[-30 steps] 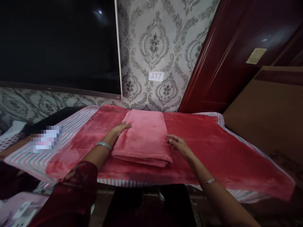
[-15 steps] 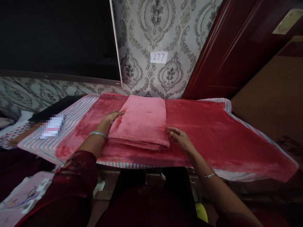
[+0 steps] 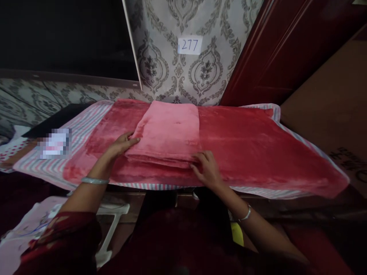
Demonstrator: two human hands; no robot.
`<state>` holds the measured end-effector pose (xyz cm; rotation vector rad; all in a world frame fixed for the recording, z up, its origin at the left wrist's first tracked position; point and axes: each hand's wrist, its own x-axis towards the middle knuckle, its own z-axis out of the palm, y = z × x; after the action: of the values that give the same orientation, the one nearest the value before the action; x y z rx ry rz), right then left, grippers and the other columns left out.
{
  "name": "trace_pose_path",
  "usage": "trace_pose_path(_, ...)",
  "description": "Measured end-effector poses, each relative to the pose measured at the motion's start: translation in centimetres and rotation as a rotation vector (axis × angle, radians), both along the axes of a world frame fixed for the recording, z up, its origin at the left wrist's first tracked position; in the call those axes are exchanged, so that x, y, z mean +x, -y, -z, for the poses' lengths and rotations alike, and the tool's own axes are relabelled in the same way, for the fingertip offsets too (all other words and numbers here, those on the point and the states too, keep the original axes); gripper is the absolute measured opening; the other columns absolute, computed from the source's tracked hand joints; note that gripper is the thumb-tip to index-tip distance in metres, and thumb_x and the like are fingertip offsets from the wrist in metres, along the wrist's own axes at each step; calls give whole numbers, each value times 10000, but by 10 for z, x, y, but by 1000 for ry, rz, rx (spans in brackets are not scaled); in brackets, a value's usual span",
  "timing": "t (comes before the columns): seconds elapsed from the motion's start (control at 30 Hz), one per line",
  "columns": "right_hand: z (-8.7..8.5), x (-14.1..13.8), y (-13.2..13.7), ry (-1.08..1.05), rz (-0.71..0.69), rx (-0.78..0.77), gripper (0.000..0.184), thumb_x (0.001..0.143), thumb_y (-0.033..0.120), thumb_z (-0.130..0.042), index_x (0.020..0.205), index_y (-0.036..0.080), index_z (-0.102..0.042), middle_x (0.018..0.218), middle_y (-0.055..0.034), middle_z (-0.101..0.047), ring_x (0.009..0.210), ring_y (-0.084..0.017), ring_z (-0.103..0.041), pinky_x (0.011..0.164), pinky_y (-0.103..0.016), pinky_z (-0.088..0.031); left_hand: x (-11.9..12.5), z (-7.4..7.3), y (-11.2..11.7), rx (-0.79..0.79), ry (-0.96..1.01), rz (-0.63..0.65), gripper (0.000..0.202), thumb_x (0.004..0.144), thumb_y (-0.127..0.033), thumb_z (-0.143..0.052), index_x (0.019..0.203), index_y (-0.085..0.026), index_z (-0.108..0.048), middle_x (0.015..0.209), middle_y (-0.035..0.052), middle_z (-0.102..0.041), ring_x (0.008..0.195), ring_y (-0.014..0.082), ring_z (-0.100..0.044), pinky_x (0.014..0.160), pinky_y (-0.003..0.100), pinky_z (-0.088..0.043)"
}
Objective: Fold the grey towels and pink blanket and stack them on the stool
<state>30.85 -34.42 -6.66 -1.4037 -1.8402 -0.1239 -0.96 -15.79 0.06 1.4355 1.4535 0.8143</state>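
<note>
A folded pink plush blanket [image 3: 172, 128] lies in several layers near the middle of a red plush cover [image 3: 252, 145]. My left hand [image 3: 124, 144] rests against its left edge, thumb and fingers apart, the thumb lying on the pink cloth. At the front right corner, my right hand [image 3: 208, 168] has its thumb and fingers closed on the edge of the layers. The undersides of the lower folds are hidden.
Under the red cover is a striped cloth [image 3: 48, 168]. A blurred packet [image 3: 55, 143] lies on its left end. Behind stand a dark television [image 3: 63, 38] and a patterned wall with a "277" label [image 3: 189, 45]. A cardboard box [image 3: 332, 99] borders the right.
My right hand has moved in from beside the blanket to its front right corner and closed there. My left hand has slid toward me along the left edge. The view has tilted down.
</note>
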Motion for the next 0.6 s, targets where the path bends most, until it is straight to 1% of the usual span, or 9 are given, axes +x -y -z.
trace_pose_path(0.07, 0, -8, 4, 97, 4, 17, 206, 940, 232, -592, 1118, 219, -696, 1063, -109, -651, 993, -270, -574, 889, -434, -497, 1, 1, -1, 15, -11, -17, 591, 629, -332, -840, 1174, -157, -692, 1030, 80, -753, 950, 255, -706, 743, 282, -560)
trace_pose_path(0.13, 1, -13, 7, 187, 17, 28, 182, 929, 210, -610, 1081, 215, -710, 1042, -101, -645, 955, -257, -559, 845, -403, -477, 1, 2, -1, 27, -24, -13, 587, 612, -351, -836, 1150, -163, -692, 973, 65, -743, 901, 247, -700, 724, 283, -549)
trace_pose_path(0.23, 5, -19, 6, 286, 75, 27, 216, 900, 214, -663, 1108, 219, -722, 1078, -109, -636, 981, -266, -534, 804, -382, -435, 1, 4, -2, 47, -46, -10, 563, 620, -405, -814, 1115, -172, -682, 836, 30, -703, 776, 220, -670, 652, 272, -511)
trace_pose_path(0.33, 9, -23, 0, 331, 143, 42, 214, 906, 183, -652, 1100, 227, -733, 1038, -103, -628, 953, -256, -506, 767, -362, -387, 0, 9, -3, 65, -50, -3, 437, 613, -395, -803, 972, -175, -683, 759, 13, -666, 724, 206, -637, 617, 262, -476)
trace_pose_path(0.43, 13, -19, -7, 353, 164, 136, 184, 923, 116, -607, 970, 226, -747, 947, -81, -620, 887, -230, -478, 738, -343, -341, 1, 13, -3, 84, -35, -28, 325, 569, -324, -804, 820, -177, -661, 714, -1, -644, 711, 200, -624, 603, 255, -462)
trace_pose_path(0.53, 14, -10, -11, 364, 156, 214, 197, 914, 103, -627, 803, 235, -724, 889, -56, -614, 854, -212, -462, 734, -334, -315, 1, 14, -3, 79, 36, -68, 309, 543, -293, -801, 787, -183, -646, 702, -7, -652, 708, 204, -634, 598, 262, -485)
trace_pose_path(0.6, 14, -4, -10, 364, 126, 237, 203, 904, 102, -636, 767, 230, -713, 869, -51, -610, 839, -205, -461, 729, -330, -317, -1, 15, -3, 69, 63, -80, 320, 536, -299, -803, 787, -190, -638, 718, 0, -664, 740, 221, -649, 614, 279, -509)
